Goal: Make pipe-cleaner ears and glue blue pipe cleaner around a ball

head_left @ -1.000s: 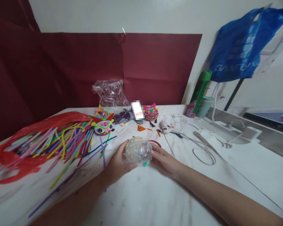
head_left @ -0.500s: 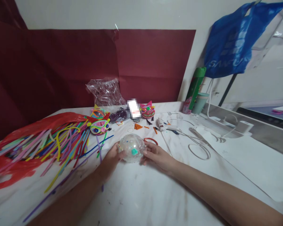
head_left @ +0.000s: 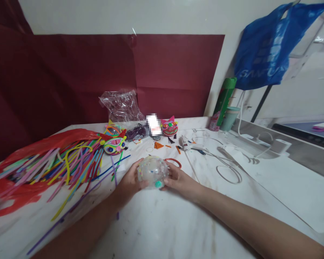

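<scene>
A clear plastic ball (head_left: 152, 172) speckled with coloured bits and a teal dot low on its front rests between both hands over the white marble table (head_left: 178, 223). My left hand (head_left: 129, 181) cups its left side with curled fingers. On the ball's right side my right hand (head_left: 178, 178) presses its fingers against it. A red ring (head_left: 173, 160) lies just behind the right hand.
A pile of coloured pipe cleaners (head_left: 70, 163) on a red plastic bag (head_left: 21, 172) fills the left. Decorated cat-face balls (head_left: 113, 144) (head_left: 169, 127), a glue gun (head_left: 189, 145) with cord, a green can (head_left: 223, 99), a teal cup (head_left: 229, 118) and a blue bag (head_left: 264, 54) sit behind and right.
The ball has been turned in both hands; its teal dot went from lower right to the front and now sits low. Hands stay in place.
</scene>
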{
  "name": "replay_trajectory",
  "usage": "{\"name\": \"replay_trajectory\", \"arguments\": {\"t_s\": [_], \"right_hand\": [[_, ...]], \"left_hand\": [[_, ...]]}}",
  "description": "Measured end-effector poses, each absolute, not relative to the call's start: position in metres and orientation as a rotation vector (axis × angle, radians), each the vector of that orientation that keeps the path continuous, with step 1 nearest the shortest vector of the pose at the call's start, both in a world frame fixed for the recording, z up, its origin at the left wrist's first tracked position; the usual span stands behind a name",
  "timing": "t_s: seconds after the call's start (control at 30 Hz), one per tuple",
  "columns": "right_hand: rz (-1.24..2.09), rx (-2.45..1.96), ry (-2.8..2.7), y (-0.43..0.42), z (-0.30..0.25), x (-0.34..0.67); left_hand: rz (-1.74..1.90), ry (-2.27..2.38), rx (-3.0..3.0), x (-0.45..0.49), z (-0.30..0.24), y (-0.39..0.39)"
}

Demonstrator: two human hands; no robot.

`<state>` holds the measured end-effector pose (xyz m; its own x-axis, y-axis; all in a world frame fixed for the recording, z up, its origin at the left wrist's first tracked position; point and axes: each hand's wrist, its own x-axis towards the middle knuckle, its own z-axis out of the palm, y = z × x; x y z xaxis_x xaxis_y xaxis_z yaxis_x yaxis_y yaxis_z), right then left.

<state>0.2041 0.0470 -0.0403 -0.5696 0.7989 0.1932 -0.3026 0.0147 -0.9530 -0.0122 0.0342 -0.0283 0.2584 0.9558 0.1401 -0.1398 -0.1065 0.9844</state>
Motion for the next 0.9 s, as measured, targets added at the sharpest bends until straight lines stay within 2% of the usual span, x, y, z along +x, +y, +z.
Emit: {"name": "replay_trajectory", "arguments": {"t_s": [0.9], "right_hand": [[1.398,-0.595,-1.612,0.043,-0.047,0.202]], "left_hand": [[1.198,0.962,2.047,-0.018,-0.018,0.021]]}}
